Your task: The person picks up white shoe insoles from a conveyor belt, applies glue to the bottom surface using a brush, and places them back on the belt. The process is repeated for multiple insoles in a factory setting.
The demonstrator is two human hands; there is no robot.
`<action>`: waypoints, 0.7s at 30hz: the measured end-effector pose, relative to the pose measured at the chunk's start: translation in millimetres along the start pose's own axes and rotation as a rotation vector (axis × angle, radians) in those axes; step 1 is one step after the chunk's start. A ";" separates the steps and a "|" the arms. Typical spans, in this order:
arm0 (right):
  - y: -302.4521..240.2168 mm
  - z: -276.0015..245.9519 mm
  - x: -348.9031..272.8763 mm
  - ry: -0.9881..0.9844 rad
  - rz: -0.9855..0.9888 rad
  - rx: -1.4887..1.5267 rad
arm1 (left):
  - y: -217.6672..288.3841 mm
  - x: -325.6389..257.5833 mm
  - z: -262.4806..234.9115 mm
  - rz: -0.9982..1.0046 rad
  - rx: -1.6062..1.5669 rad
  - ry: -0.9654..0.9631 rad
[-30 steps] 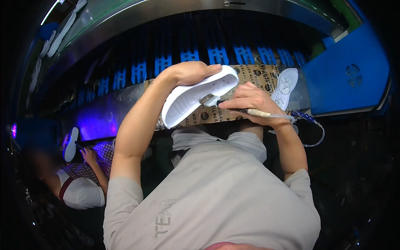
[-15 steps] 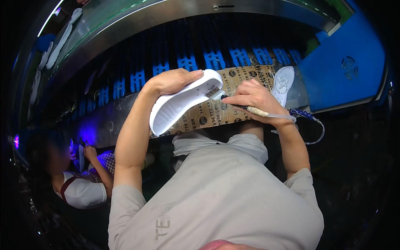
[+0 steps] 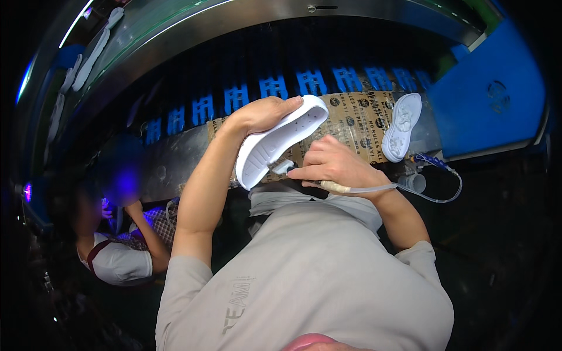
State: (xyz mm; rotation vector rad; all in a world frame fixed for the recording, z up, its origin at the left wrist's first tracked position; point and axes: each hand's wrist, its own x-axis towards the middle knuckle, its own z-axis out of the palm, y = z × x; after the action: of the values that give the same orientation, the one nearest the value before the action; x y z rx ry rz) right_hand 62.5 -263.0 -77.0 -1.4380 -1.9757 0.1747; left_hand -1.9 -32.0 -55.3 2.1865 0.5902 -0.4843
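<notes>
My left hand (image 3: 264, 114) is closed around the outer side of a white shoe sole (image 3: 256, 157), near its far end. The sole is tilted, with its hollow inner face toward my right hand. Small holes show in its far half and ribs in its near end. My right hand (image 3: 335, 165) grips a brush (image 3: 283, 167) with a pale head, which is at the sole's inner edge near the closer end. From the brush's handle a clear tube (image 3: 370, 188) runs back over my right wrist. A second white sole (image 3: 403, 127) lies on the bench to the right.
Brown printed paper (image 3: 364, 131) under clear film covers the bench. Behind it stands a row of blue racks (image 3: 273, 88). A blue machine housing (image 3: 486, 111) bounds the right side. A clear cup (image 3: 413, 183) sits by the tube. Another person (image 3: 126, 257) works at the left.
The brush has moved along the sole from its far half toward the near end. My left hand and the sole have shifted a little to the right, and the view has also shifted slightly.
</notes>
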 end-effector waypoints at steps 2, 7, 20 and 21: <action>-1.9 -2.1 -5.3 0.113 0.027 0.128 | -4.3 -2.4 1.4 -0.032 -0.071 0.022; 18.5 -3.9 -32.2 0.455 0.278 0.407 | -22.4 -21.8 5.4 -0.106 -0.504 0.206; 112.5 99.3 -105.2 0.674 0.767 0.504 | -27.0 -8.9 -332.2 0.494 -1.043 0.825; 118.8 110.7 -112.2 0.701 0.793 0.513 | -36.8 -9.7 -346.8 0.316 -0.937 1.103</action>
State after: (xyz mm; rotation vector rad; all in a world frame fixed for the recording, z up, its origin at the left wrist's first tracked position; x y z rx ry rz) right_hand 109.4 -286.7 -267.2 -1.5578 -0.6750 0.4188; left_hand 19.7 258.1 137.2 1.3974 0.7752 1.0553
